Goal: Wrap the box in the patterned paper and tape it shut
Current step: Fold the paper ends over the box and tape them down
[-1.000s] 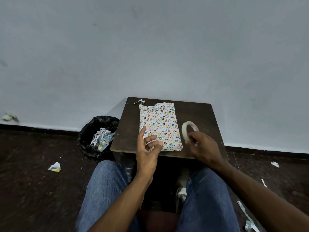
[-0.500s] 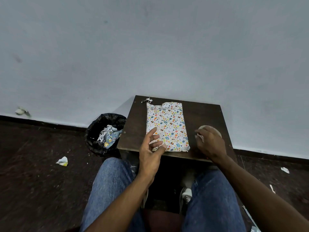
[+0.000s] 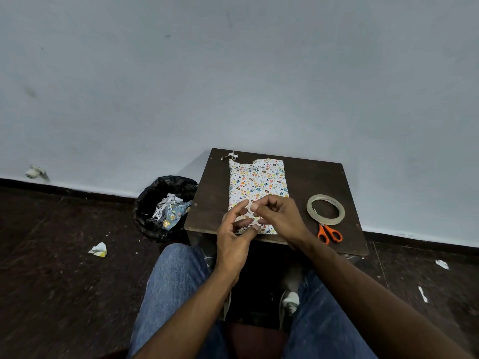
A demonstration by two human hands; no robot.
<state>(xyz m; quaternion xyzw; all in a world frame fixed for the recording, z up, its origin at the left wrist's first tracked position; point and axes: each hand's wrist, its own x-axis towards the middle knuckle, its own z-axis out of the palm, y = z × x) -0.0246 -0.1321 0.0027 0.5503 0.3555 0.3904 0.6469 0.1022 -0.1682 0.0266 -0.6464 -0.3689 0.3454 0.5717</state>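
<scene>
The box (image 3: 258, 181), wrapped in white paper with coloured dots, lies lengthwise on the small dark table (image 3: 210, 200). Both my hands meet over its near end and hide that end. My left hand (image 3: 233, 237) has its fingers loosely spread, fingertips just above the paper. My right hand (image 3: 282, 218) has curled fingers, and its thumb and forefinger pinch what looks like a small clear strip of tape at the left fingertips. The tape roll (image 3: 311, 211) lies flat on the table to the right of the box, with no hand on it.
Orange-handled scissors (image 3: 329, 234) lie near the table's front right edge, partly under the roll. A paper scrap (image 3: 229, 156) sits at the table's far edge. A black-lined bin (image 3: 166, 207) with paper offcuts stands left of the table. Scraps litter the floor (image 3: 98, 250).
My right hand has set the tape roll down on the table and moved left to meet my left hand over the box's near end. The scissors have come into view.
</scene>
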